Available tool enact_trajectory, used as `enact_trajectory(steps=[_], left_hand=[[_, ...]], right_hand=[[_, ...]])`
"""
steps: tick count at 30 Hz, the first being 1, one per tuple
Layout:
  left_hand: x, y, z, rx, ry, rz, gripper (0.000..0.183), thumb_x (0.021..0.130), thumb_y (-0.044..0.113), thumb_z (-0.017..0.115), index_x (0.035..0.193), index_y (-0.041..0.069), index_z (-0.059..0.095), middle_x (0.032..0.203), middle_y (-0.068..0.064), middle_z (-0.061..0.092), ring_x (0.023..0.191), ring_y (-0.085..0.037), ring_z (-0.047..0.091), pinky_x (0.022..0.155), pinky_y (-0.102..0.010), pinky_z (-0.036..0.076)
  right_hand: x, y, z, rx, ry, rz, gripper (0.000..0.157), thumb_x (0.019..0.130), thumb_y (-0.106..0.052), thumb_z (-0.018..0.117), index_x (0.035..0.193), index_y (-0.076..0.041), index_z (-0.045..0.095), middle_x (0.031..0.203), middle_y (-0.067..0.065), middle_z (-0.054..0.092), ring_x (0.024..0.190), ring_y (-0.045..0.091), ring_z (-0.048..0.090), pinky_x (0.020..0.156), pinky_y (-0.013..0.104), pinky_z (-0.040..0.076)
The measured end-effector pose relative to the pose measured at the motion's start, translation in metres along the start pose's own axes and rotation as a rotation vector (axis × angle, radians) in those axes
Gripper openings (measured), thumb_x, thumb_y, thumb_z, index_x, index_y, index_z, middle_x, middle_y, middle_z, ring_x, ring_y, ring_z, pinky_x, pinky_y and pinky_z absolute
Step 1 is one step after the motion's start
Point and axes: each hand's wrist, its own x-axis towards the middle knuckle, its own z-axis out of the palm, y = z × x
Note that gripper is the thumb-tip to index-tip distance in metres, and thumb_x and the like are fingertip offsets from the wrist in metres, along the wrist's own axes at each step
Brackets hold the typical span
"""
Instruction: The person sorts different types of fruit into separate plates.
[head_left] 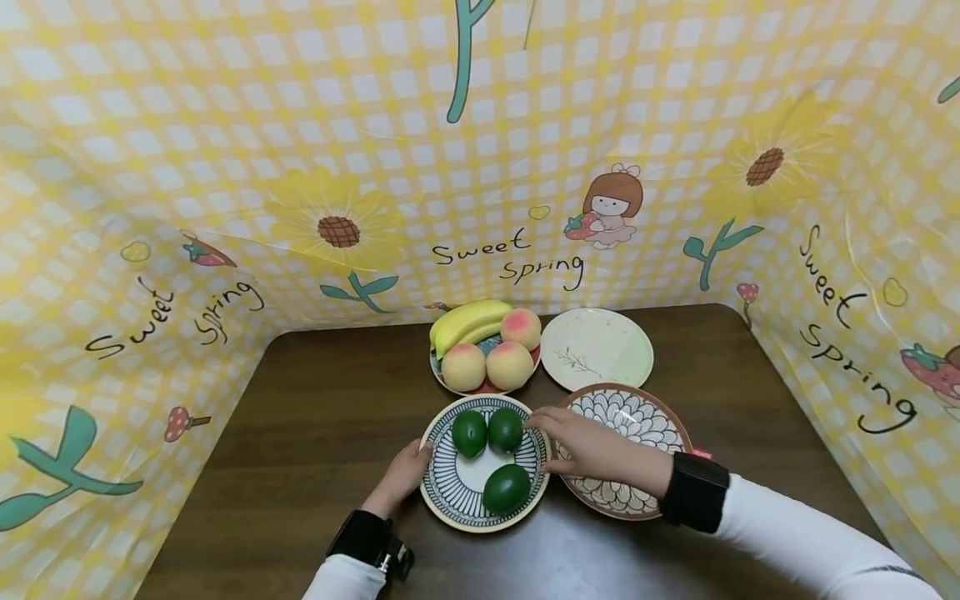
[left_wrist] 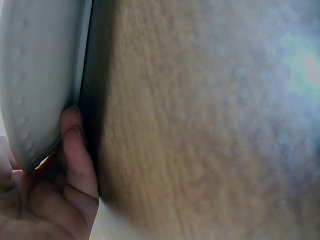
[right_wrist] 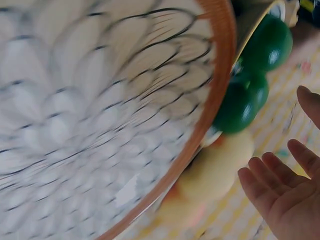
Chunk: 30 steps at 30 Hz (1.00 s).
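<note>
A round plate (head_left: 441, 492) with a blue-black striped rim holds three dark green, smooth oval fruits (head_left: 506, 490), two at the back and one at the front right. My left hand (head_left: 405, 473) grips this plate's left edge. In the left wrist view, the fingers (left_wrist: 77, 162) curl beneath the rim, against the pale underside (left_wrist: 42, 65). Over the plate's right side reaches my right hand (head_left: 588, 443), beside the back right fruit. The right wrist view shows that hand (right_wrist: 290, 200) with its fingers apart and nothing between them.
Behind stands a plate with yellow bananas (head_left: 472, 323) and three peaches (head_left: 510, 365). A pale plate (head_left: 596, 346) lies at the back right. Under my right forearm is a brown-rimmed, petal-patterned plate (head_left: 630, 417). Yellow checked cloth (head_left: 480, 167) surrounds the dark wooden table (head_left: 300, 433).
</note>
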Motion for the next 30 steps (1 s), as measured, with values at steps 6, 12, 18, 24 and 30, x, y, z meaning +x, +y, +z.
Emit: enact_trajectory(steps=[6, 12, 18, 24, 30], left_hand=[[0.000, 0.001, 0.002, 0.014, -0.002, 0.014, 0.047, 0.111, 0.023, 0.034, 0.141, -0.009, 0.050, 0.124, -0.024, 0.065, 0.119, -0.034, 0.060, 0.108, -0.053, 0.043], [0.000, -0.001, 0.005, 0.021, -0.009, 0.014, 0.049, 0.112, 0.022, 0.032, 0.145, -0.012, 0.045, 0.130, -0.028, 0.062, 0.125, -0.039, 0.058, 0.111, -0.055, 0.042], [0.000, 0.000, 0.006, 0.027, -0.004, 0.022, 0.048, 0.111, 0.022, 0.033, 0.142, -0.012, 0.048, 0.123, -0.025, 0.066, 0.119, -0.035, 0.061, 0.109, -0.053, 0.043], [0.003, -0.001, 0.004, 0.059, -0.011, 0.027, 0.050, 0.111, 0.022, 0.033, 0.144, -0.014, 0.045, 0.127, -0.028, 0.064, 0.123, -0.038, 0.059, 0.111, -0.055, 0.042], [0.005, 0.002, 0.002, 0.074, -0.027, 0.026, 0.051, 0.111, 0.023, 0.033, 0.145, -0.013, 0.045, 0.131, -0.029, 0.062, 0.129, -0.041, 0.055, 0.114, -0.056, 0.039]], right_hand=[[-0.040, 0.031, -0.022, 0.046, 0.093, 0.252, 0.051, 0.091, -0.020, 0.077, 0.134, 0.001, 0.059, 0.135, 0.020, 0.063, 0.126, 0.039, 0.061, 0.105, 0.053, 0.051], [-0.084, 0.059, -0.037, 0.090, 0.158, 0.471, 0.054, 0.095, -0.020, 0.072, 0.137, 0.007, 0.054, 0.137, 0.030, 0.058, 0.128, 0.048, 0.057, 0.105, 0.061, 0.048], [-0.128, 0.079, -0.037, 0.169, 0.165, 0.654, 0.061, 0.100, -0.025, 0.066, 0.139, 0.016, 0.045, 0.135, 0.041, 0.053, 0.125, 0.056, 0.054, 0.099, 0.064, 0.048], [-0.151, 0.092, -0.023, 0.565, 0.114, 0.834, 0.062, 0.111, -0.031, 0.043, 0.145, 0.018, 0.030, 0.114, 0.031, 0.064, 0.095, 0.030, 0.069, 0.079, 0.040, 0.057], [-0.160, 0.097, 0.000, 1.012, 0.113, 0.842, 0.062, 0.114, -0.028, 0.023, 0.147, 0.023, 0.014, 0.105, 0.010, 0.062, 0.081, 0.008, 0.063, 0.075, 0.027, 0.056]])
